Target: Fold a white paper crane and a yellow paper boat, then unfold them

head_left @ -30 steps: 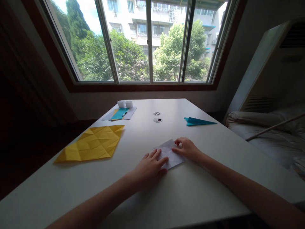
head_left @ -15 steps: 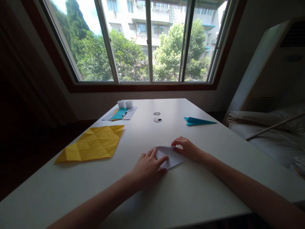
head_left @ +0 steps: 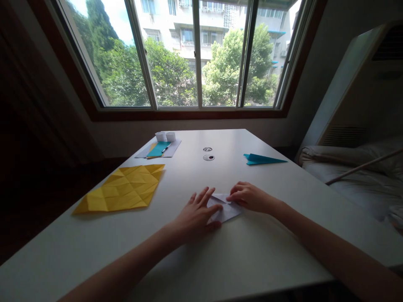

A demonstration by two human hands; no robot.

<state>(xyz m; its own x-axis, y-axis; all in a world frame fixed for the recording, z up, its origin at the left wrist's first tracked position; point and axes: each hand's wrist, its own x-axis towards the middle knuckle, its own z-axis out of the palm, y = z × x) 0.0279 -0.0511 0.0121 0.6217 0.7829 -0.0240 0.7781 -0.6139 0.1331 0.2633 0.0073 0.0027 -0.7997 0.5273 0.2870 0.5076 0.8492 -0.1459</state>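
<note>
From the head camera, a small folded white paper sheet lies on the white table, near its front edge. The left hand presses flat on the sheet's left side, fingers spread. The right hand pinches a top flap between thumb and fingertips. The paper looks light, thin and easily creased, best gripped at corners. A creased yellow paper square lies well apart, to the left.

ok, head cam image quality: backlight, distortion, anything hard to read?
Head view: strong backlight from the window, so the left wall is nearly black; wide-angle bowing along the window frame; the white paper under the left hand and right hand barely separates from the white table; the yellow sheet and blue paper plane read clearly.
</note>
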